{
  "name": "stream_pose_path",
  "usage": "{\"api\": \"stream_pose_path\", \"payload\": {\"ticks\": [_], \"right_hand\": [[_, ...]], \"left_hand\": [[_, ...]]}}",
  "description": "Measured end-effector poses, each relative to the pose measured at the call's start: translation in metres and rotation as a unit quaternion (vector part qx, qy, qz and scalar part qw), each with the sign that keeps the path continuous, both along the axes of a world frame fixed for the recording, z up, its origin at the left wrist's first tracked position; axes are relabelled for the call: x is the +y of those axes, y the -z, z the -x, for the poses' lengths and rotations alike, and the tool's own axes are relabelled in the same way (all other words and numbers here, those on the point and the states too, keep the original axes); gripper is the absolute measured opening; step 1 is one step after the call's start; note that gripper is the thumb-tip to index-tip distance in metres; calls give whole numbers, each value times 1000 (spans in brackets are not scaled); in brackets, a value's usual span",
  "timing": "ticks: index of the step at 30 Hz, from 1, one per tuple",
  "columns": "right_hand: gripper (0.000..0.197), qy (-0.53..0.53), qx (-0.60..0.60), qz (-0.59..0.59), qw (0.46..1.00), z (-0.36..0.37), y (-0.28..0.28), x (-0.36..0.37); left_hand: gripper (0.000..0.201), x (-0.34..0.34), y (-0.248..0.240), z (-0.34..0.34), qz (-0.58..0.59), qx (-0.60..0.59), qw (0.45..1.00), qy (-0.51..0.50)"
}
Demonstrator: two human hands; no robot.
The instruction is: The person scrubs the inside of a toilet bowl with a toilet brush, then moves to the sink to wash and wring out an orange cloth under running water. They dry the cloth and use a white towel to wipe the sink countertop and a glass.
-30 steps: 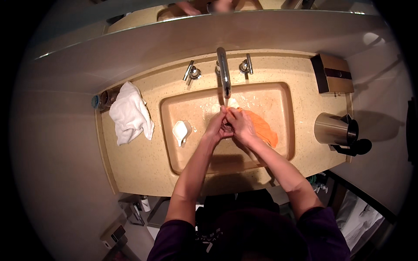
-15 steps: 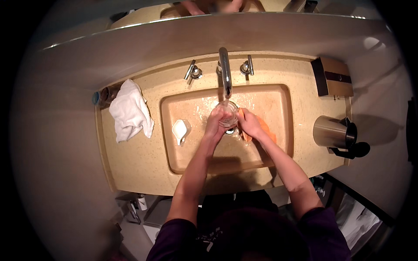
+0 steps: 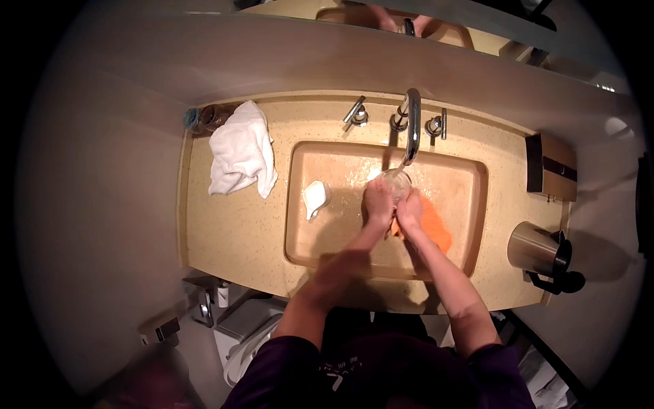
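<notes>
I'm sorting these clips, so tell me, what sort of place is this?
Probably a bathroom: a sink set into a counter, a mirror along the wall, and what looks like a toilet below.

Compared with half a second earlier, the left hand point(image 3: 379, 203) and right hand point(image 3: 410, 211) lie closer together against the clear glass point(image 3: 397, 180). Orange cloth point(image 3: 434, 226) now shows between the wrists. The counter point(image 3: 231, 235) appears farther right, rotated clockwise.

Purple short-sleeved shirt point(image 3: 286, 365), six o'clock: white lettering point(image 3: 340, 368), tick-shaped emblem point(image 3: 336, 382). Brown box point(image 3: 555, 165), three o'clock: small mark point(image 3: 563, 170), illegible.
</notes>
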State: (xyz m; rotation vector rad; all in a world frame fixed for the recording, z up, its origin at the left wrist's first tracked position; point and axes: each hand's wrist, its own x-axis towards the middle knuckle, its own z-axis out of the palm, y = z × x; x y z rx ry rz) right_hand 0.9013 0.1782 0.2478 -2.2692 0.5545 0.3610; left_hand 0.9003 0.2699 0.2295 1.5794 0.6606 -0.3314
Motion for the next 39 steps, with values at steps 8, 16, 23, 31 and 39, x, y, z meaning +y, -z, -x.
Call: {"api": "stream_pose_path", "payload": {"ticks": [8, 16, 23, 31, 39], "right_hand": [[33, -214, -38, 58, 975, -36, -25, -39], [34, -170, -35, 50, 984, -30, -11, -51], [36, -126, -79, 70, 986, -22, -26, -39], [32, -85, 69, -349, 931, 9, 4, -63], [25, -169, 77, -222, 957, 28, -25, -99]], "left_hand": [[24, 19, -47, -11, 88, 49, 985, 143], [32, -12, -30, -8, 57, -2, 994, -97], [50, 23, 9, -31, 342, -54, 937, -42], [105, 40, -62, 19, 435, -115, 879, 158], [98, 25, -105, 35, 54, -201, 940, 270]]}}
